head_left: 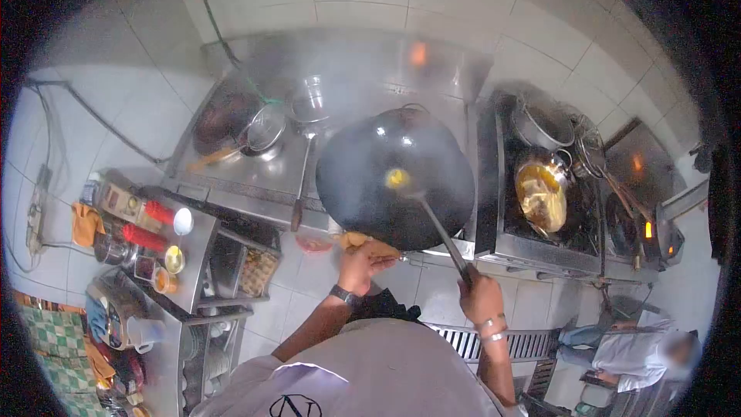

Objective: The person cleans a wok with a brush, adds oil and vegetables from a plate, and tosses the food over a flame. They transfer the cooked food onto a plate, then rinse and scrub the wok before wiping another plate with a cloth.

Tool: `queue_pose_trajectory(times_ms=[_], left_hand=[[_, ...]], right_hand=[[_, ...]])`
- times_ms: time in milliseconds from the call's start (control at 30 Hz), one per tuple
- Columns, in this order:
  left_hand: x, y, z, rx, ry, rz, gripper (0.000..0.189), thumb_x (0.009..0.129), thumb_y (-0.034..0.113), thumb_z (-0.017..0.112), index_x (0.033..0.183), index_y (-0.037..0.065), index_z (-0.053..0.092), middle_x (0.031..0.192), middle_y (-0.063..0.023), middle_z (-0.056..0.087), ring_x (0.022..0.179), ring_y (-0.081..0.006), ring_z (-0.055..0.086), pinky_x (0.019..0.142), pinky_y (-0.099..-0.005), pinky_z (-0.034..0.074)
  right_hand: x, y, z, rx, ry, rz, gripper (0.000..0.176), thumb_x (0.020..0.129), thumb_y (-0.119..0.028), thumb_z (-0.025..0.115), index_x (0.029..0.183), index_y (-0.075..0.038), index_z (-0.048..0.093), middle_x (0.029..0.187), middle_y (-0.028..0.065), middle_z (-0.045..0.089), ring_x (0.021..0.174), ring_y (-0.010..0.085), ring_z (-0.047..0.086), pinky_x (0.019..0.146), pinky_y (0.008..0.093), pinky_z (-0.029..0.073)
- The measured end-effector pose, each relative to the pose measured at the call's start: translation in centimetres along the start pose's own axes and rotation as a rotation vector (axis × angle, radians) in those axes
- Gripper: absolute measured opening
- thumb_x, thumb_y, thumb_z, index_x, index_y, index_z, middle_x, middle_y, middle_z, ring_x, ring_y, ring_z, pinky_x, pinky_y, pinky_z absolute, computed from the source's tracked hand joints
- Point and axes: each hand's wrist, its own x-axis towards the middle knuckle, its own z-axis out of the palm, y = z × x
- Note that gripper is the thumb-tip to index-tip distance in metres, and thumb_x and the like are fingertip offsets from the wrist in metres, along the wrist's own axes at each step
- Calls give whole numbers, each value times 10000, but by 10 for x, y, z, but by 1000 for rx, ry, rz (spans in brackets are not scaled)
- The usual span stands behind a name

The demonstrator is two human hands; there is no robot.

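Observation:
A large dark wok (355, 166) sits tilted on the stove in front of me, steam rising from it. My left hand (361, 266) grips an orange cloth (351, 241) at the wok's near rim. In my right hand (482, 297) is the handle of a long metal ladle (441, 233). Its head reaches into the wok, blurred by steam, beside a small yellow portion of food (397, 178), perhaps egg or oil.
Left of the wok lie another long-handled ladle (302, 177) and a wire strainer (266, 127). To the right, a metal pan with yellowish liquid (542, 197) stands on a burner. Bowls and red-capped bottles (144, 237) crowd the left counter. A person (633, 355) is at the lower right.

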Motion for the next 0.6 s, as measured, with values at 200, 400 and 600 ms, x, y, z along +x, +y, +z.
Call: queue_pose_trajectory(times_ms=[200, 400, 600], left_hand=[[7, 0, -1, 46, -39, -19, 258, 966, 238, 444, 987, 5, 550, 975, -183, 654, 876, -305, 653, 772, -412, 560], [21, -1, -25, -23, -32, -104, 245, 954, 233, 464, 1016, 4, 525, 978, -187, 642, 875, -315, 655, 783, -433, 558], [33, -5, -24, 56, 166, -311, 273, 918, 253, 497, 906, -15, 549, 809, -164, 629, 628, -237, 599, 563, -291, 515]], right_hand=[[78, 12, 34, 65, 9, -226, 295, 805, -165, 609, 1070, -34, 598, 766, 224, 635, 737, 424, 613, 652, 484, 498], [61, -18, -20, -86, -72, -41, 227, 804, -182, 605, 971, -30, 628, 784, 209, 642, 739, 376, 639, 662, 464, 520], [69, 0, 58, 307, 22, -171, 392, 843, -245, 606, 1135, 16, 583, 795, 245, 644, 699, 394, 637, 642, 457, 515]])
